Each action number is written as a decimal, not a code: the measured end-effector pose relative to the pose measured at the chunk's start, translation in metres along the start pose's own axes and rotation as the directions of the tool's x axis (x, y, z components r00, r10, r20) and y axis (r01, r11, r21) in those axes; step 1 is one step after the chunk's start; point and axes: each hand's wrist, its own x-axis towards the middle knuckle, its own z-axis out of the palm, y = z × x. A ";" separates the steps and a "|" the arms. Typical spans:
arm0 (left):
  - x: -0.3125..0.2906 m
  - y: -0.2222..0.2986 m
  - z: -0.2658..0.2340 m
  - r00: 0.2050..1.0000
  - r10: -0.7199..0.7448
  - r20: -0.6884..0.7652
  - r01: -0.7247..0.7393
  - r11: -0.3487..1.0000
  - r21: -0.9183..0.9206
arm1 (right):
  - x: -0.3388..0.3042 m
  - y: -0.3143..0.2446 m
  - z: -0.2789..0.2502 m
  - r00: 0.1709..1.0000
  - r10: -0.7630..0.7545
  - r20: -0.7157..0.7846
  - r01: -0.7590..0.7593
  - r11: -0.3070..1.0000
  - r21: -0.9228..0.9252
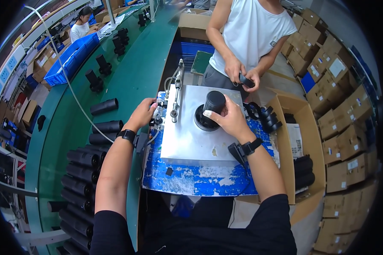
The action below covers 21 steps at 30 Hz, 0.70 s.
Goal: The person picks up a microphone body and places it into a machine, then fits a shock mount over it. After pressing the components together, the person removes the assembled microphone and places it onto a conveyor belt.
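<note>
My right hand [234,121] grips a black ribbed plastic cylinder [215,101] from its right side, thumb toward me. The cylinder leans over a round black-rimmed opening [205,124] in a silver metal box [185,142]; how far its lower end sits inside is hidden. At the box's left side, my left hand [144,114] has its thumb and fingers closed at a small black valve lever [161,103], partly hidden by the hand. Just below it are metal air fittings [158,120]. A pneumatic cylinder [177,91] lies along the box's left part.
The box rests on a worn blue board [187,180]. Black tubes [78,172] lie stacked on the green bench [119,85] at left. A carton [287,170] holding black parts stands at right. Across from me a co-worker [251,38] handles a black ring [246,80].
</note>
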 end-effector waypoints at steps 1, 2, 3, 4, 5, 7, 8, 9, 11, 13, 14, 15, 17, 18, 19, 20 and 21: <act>0.000 0.002 -0.001 1.000 -0.008 0.006 0.008 1.000 0.010 | 0.000 0.002 0.001 1.000 -0.005 0.000 0.005 1.000 0.001; 0.000 0.004 -0.002 1.000 -0.008 0.001 0.008 1.000 0.012 | -0.001 0.005 0.003 1.000 -0.009 -0.012 0.009 1.000 0.007; -0.001 0.006 -0.003 1.000 -0.016 0.013 0.015 1.000 0.027 | -0.002 0.008 0.005 1.000 -0.014 -0.024 0.014 1.000 0.014; -0.001 0.007 -0.004 0.999 -0.022 0.025 0.021 0.999 0.040 | -0.003 0.009 0.005 0.999 -0.019 -0.037 0.019 1.000 0.019; -0.002 0.008 -0.006 0.999 -0.029 0.035 0.027 0.998 0.055 | -0.004 0.009 0.005 0.999 -0.026 -0.037 0.027 0.999 0.019; -0.004 0.006 -0.015 1.000 -0.013 -0.008 0.013 0.998 0.060 | -0.003 0.007 0.007 0.999 -0.017 -0.041 0.017 1.000 0.020; -0.007 0.003 -0.022 0.999 0.002 -0.045 0.001 0.998 0.064 | -0.002 0.005 0.010 0.999 -0.016 -0.040 0.017 1.000 0.025; -0.013 -0.002 -0.032 0.996 0.014 -0.085 -0.008 0.997 0.071 | 0.001 0.004 0.015 0.999 -0.034 -0.030 0.036 0.999 0.037; -0.017 0.034 -0.062 0.994 0.040 -0.097 -0.029 0.993 0.110 | -0.001 0.018 0.011 0.998 -0.036 -0.042 0.039 0.995 0.090; -0.050 0.083 -0.129 0.991 0.115 -0.066 -0.096 0.965 0.243 | 0.002 0.014 0.009 0.998 -0.062 -0.027 0.065 0.989 0.131; -0.076 0.109 -0.167 0.986 0.168 -0.015 -0.155 0.936 0.316 | 0.004 0.004 0.004 0.992 -0.114 -0.050 0.115 0.993 -0.001; -0.114 0.137 -0.202 0.990 0.138 -0.029 -0.125 0.956 0.267 | 0.012 -0.008 0.004 0.982 -0.183 -0.057 0.175 0.978 -0.113; -0.177 0.187 -0.253 0.989 0.105 -0.102 -0.083 0.977 0.196 | 0.036 -0.040 -0.043 0.838 -0.134 -0.529 0.151 0.988 -0.012; -0.220 0.205 -0.278 0.986 0.064 -0.151 -0.032 0.979 0.201 | 0.046 -0.078 -0.039 0.857 0.119 -0.502 0.017 0.966 0.259; -0.254 0.203 -0.288 0.982 -0.003 -0.188 0.043 0.976 0.212 | 0.051 -0.117 -0.050 0.812 0.360 -0.460 -0.106 0.865 0.490; -0.278 0.201 -0.296 0.963 -0.031 -0.267 0.077 0.983 0.165 | 0.059 -0.150 -0.037 0.858 0.149 -0.491 0.047 0.930 0.364; -0.297 0.191 -0.306 0.936 -0.052 -0.348 0.103 0.986 0.129 | 0.072 -0.183 -0.011 0.861 -0.073 -0.504 0.224 0.943 0.246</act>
